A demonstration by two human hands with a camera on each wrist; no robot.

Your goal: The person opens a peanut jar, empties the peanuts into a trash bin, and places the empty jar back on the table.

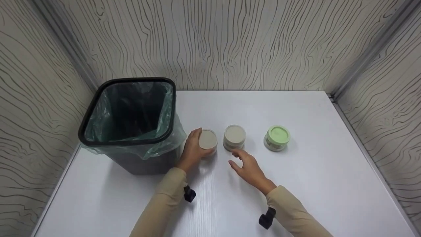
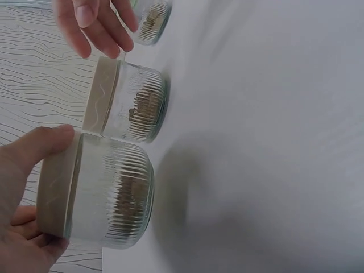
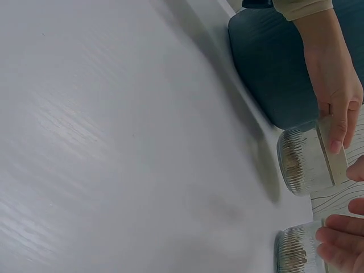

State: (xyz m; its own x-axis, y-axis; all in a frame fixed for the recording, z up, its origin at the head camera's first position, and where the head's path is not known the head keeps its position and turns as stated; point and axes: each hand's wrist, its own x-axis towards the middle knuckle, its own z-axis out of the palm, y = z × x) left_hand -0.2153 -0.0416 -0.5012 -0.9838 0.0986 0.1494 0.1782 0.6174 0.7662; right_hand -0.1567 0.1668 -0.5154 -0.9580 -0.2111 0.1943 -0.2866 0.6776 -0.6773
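My left hand (image 1: 193, 152) grips a glass jar (image 2: 111, 190) by its beige lid (image 1: 208, 139), thumb on one side and fingers on the other. The jar is upright, with ribbed lower walls and a brown content at the bottom. Just right of it stands a second beige-lidded jar (image 1: 234, 135) of the same make, also with brown content. My right hand (image 1: 250, 169) hovers by the near side of this second jar, fingers loosely bent and nothing in them. Farther right is a similar jar with a light green lid (image 1: 279, 134).
A dark bin (image 1: 149, 164) with a black rim and a translucent green liner bag (image 1: 164, 148) stands left of the left hand. White table (image 1: 315, 184) lies beneath everything, enclosed by wood-patterned walls (image 1: 230, 46) at the back and sides.
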